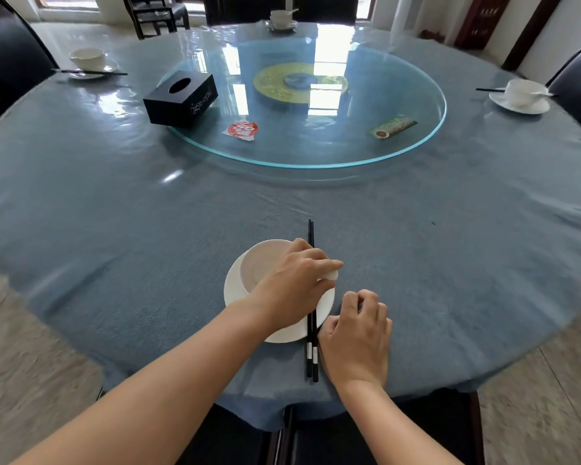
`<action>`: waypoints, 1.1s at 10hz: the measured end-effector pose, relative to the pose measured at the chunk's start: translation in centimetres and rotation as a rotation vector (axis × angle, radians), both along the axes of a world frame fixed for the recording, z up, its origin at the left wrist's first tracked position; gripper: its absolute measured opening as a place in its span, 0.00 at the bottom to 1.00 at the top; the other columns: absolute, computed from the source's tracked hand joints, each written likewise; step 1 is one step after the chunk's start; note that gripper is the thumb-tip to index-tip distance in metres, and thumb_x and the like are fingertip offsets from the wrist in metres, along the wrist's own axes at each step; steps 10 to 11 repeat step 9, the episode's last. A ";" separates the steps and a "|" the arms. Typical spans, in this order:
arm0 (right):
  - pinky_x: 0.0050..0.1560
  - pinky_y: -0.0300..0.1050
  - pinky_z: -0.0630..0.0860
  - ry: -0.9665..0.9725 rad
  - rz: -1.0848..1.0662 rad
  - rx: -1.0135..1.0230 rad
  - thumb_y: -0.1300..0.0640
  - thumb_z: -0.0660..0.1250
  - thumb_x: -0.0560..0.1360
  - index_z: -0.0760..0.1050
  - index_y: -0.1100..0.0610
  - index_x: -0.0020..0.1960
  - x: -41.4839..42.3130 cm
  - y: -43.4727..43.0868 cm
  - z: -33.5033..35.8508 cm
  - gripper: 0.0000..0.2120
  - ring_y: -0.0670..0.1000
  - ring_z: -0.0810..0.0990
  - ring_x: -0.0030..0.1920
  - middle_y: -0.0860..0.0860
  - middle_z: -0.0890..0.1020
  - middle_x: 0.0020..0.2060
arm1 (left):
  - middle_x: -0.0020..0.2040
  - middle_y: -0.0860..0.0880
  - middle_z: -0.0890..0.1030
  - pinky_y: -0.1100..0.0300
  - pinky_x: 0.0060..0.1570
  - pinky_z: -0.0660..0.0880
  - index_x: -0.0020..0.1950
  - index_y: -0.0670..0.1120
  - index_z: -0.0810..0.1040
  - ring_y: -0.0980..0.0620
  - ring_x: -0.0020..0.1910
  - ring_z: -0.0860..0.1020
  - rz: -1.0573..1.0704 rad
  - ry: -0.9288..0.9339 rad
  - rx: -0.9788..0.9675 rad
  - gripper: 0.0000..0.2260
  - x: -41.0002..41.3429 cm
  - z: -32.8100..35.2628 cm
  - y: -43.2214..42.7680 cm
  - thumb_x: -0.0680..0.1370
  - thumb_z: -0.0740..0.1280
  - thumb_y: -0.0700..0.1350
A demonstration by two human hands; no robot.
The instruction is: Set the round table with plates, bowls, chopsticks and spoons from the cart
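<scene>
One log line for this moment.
left hand: pinches spoon over bowl | right hand: curled beside chopsticks | bowl on plate | chopsticks across plate rim

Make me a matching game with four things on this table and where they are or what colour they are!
Things:
1 bowl
2 chopsticks
3 tissue box
4 cloth

Clues:
A blue
B on the glass disc
C white
D beside the right hand

Pairs: 1-C, 2-D, 3-B, 4-A
</scene>
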State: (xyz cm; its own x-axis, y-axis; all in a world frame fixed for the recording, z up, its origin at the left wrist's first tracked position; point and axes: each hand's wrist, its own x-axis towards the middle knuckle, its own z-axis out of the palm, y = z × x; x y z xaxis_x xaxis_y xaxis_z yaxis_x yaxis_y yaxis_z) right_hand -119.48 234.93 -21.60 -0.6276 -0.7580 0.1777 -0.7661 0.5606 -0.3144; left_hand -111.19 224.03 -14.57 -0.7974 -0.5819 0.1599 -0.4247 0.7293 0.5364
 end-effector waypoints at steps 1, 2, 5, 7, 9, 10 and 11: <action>0.49 0.54 0.72 -0.002 -0.003 0.004 0.62 0.68 0.70 0.74 0.60 0.48 0.0 0.0 0.0 0.07 0.58 0.73 0.50 0.58 0.76 0.52 | 0.55 0.50 0.82 0.64 0.56 0.64 0.67 0.46 0.79 0.46 0.58 0.69 -0.005 0.015 -0.015 0.15 0.1 -0.2 0.2 0.80 0.66 0.43; 0.50 0.53 0.72 -0.001 0.004 0.010 0.61 0.67 0.70 0.74 0.59 0.48 0.0 0.0 0.0 0.07 0.57 0.73 0.51 0.57 0.75 0.52 | 0.55 0.50 0.82 0.66 0.55 0.62 0.67 0.47 0.78 0.46 0.58 0.69 0.003 0.031 -0.028 0.15 0.0 -0.4 0.3 0.81 0.66 0.44; 0.48 0.53 0.72 -0.008 0.007 -0.043 0.62 0.66 0.70 0.75 0.60 0.47 -0.3 -0.1 -0.3 0.06 0.57 0.73 0.49 0.57 0.76 0.51 | 0.64 0.53 0.79 0.61 0.63 0.64 0.70 0.50 0.76 0.49 0.63 0.69 0.030 -0.024 -0.104 0.20 2.3 0.9 0.1 0.78 0.70 0.45; 0.60 0.47 0.68 -0.349 0.023 -0.031 0.67 0.61 0.73 0.75 0.61 0.56 -1.4 0.6 1.7 0.12 0.56 0.72 0.59 0.54 0.74 0.57 | 0.66 0.54 0.76 0.57 0.62 0.69 0.69 0.51 0.75 0.49 0.62 0.68 0.123 -0.202 -0.126 0.17 8.5 4.5 1.8 0.80 0.66 0.45; 0.66 0.46 0.67 -0.537 0.078 0.364 0.55 0.60 0.77 0.65 0.58 0.75 -1.5 6.2 9.6 0.26 0.54 0.69 0.70 0.54 0.71 0.71 | 0.63 0.49 0.77 0.49 0.60 0.74 0.66 0.49 0.76 0.46 0.63 0.73 0.184 -0.514 -0.036 0.15 13.1 9.0 5.6 0.81 0.57 0.47; 0.66 0.46 0.67 -0.537 0.078 0.364 0.55 0.60 0.77 0.65 0.58 0.75 -1.5 6.2 9.6 0.26 0.54 0.69 0.70 0.54 0.71 0.71 | 0.63 0.49 0.77 0.49 0.60 0.74 0.66 0.49 0.76 0.46 0.63 0.73 0.184 -0.514 -0.036 0.15 13.1 9.0 5.6 0.81 0.57 0.47; 0.66 0.46 0.67 -0.537 0.078 0.364 0.55 0.60 0.77 0.65 0.58 0.75 -1.5 6.2 9.6 0.26 0.54 0.69 0.70 0.54 0.71 0.71 | 0.63 0.49 0.77 0.49 0.60 0.74 0.66 0.49 0.76 0.46 0.63 0.73 0.184 -0.514 -0.036 0.15 13.1 9.0 5.6 0.81 0.57 0.47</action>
